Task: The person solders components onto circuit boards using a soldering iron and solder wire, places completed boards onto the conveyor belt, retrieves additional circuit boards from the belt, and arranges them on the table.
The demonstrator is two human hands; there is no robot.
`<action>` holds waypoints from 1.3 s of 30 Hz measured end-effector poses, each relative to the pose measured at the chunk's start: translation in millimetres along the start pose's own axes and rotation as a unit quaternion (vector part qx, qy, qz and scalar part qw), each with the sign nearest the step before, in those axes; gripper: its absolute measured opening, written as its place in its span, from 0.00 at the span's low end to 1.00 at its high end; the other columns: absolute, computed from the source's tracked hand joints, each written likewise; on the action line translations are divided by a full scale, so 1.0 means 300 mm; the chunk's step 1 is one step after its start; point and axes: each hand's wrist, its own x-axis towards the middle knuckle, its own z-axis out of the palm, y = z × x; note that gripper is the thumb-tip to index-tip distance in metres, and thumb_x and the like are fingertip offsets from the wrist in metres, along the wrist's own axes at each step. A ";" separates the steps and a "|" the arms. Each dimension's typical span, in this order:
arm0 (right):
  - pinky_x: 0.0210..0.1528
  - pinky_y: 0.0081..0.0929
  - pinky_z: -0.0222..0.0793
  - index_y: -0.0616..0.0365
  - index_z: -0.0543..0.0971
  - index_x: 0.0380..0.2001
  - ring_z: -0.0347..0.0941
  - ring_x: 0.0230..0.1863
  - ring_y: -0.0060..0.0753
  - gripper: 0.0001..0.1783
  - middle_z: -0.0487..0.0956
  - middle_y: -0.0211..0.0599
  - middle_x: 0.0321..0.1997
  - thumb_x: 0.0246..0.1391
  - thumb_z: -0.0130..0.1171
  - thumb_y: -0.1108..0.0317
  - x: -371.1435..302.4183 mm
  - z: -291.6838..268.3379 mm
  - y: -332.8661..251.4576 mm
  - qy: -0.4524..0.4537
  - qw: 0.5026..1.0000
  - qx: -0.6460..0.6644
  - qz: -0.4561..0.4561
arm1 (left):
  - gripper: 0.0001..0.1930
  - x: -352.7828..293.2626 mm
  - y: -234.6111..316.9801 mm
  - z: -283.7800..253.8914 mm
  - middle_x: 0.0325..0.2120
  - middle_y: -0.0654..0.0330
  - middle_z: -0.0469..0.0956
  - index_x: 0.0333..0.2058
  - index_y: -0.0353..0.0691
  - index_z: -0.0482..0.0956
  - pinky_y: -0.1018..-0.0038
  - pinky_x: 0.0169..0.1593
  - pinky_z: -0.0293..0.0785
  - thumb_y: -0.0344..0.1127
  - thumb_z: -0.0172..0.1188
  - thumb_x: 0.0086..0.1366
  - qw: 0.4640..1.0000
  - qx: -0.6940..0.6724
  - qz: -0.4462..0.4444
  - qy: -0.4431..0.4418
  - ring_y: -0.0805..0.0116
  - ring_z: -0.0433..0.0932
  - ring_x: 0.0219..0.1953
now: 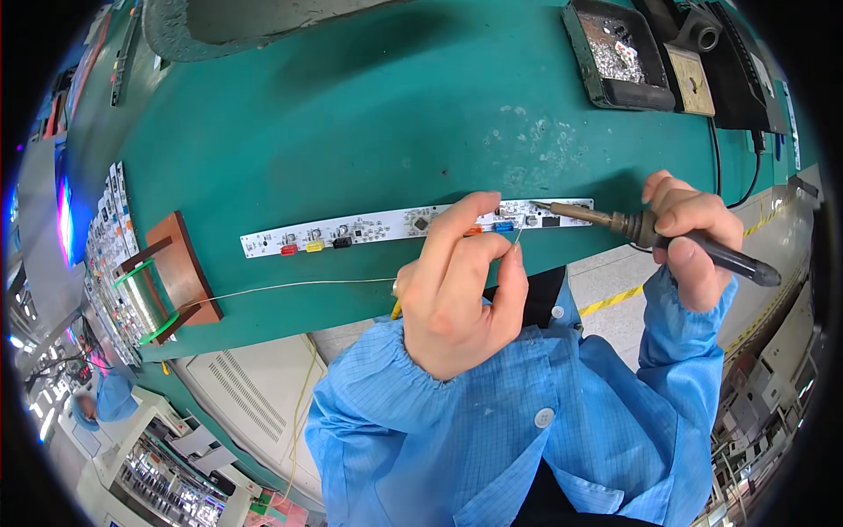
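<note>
A long white circuit board [380, 227] lies across the green bench before me, with red, yellow, black, orange and blue connectors along its near edge. My right hand [698, 230] grips a soldering iron [615, 220]; its tip is over the board's right part, but whether it touches I cannot tell. Between thumb and fingers my left hand [461, 285] pinches solder wire [307, 283], whose short free end points up by the blue connector [503, 227]. The left index finger reaches over the board and hides part of it. From the left hand the wire runs leftward to a spool [145, 299].
The spool sits on a brown stand [189, 263] at the left, beside several more boards [114, 255]. At the far right are a black tray of solder scraps [619, 57] and an iron holder [694, 79] with cables. A grey bin [263, 22] stands at the back.
</note>
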 end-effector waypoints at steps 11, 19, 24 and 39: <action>0.34 0.35 0.57 0.59 0.74 0.25 0.58 0.18 0.26 0.12 0.67 0.28 0.12 0.44 0.58 0.61 0.030 0.015 0.015 -0.016 0.998 0.003 0.053 | 0.06 0.005 -0.004 0.007 0.40 0.50 0.74 0.24 0.33 0.71 0.84 0.15 0.57 0.17 0.59 0.50 1.000 0.008 -0.025 -0.015 0.86 0.61 0.13; 0.33 0.35 0.58 0.59 0.75 0.24 0.58 0.17 0.27 0.10 0.67 0.29 0.12 0.39 0.55 0.64 0.061 -0.014 0.040 -0.061 0.997 0.010 0.043 | 0.09 0.009 -0.001 0.007 0.37 0.53 0.74 0.25 0.35 0.71 0.74 0.18 0.70 0.19 0.62 0.46 0.998 0.049 -0.026 -0.024 0.66 0.75 0.18; 0.32 0.35 0.58 0.59 0.75 0.23 0.58 0.17 0.28 0.10 0.67 0.29 0.12 0.37 0.55 0.64 0.060 -0.010 0.041 -0.050 0.997 0.008 0.056 | 0.09 0.011 0.002 0.008 0.37 0.53 0.74 0.25 0.35 0.71 0.74 0.18 0.70 0.19 0.62 0.47 0.998 0.045 -0.032 -0.024 0.66 0.75 0.18; 0.32 0.35 0.56 0.59 0.75 0.23 0.55 0.18 0.29 0.11 0.65 0.29 0.13 0.39 0.57 0.62 0.055 -0.021 0.054 -0.069 0.997 0.019 0.026 | 0.06 0.010 0.006 0.008 0.39 0.51 0.74 0.24 0.33 0.72 0.83 0.15 0.61 0.17 0.60 0.49 0.999 0.021 -0.035 -0.019 0.83 0.66 0.12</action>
